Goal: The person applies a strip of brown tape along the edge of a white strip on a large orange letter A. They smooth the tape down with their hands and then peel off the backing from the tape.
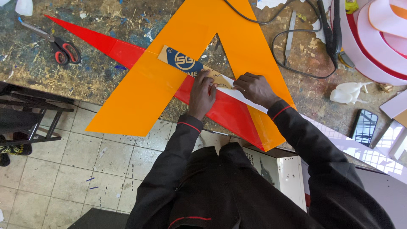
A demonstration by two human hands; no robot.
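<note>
Left hand (202, 94) fingers flat on red sheet (220, 111), right hand (254, 88) fingers pinching white strip (248, 98), orange letter (186, 63) beneath

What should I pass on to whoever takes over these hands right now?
Left hand: pressed flat on the paper backing strip where it crosses the red pointed sheet.
Right hand: fingertips pinching the strip's white peeled end.
Both sheets lie on the workbench, the orange letter-shaped sheet overhanging its edge.
Done: strip partly lifted on the right.
Left: the printed stretch toward the left is not yet peeled.
Scissors lie untouched at far left.
</note>
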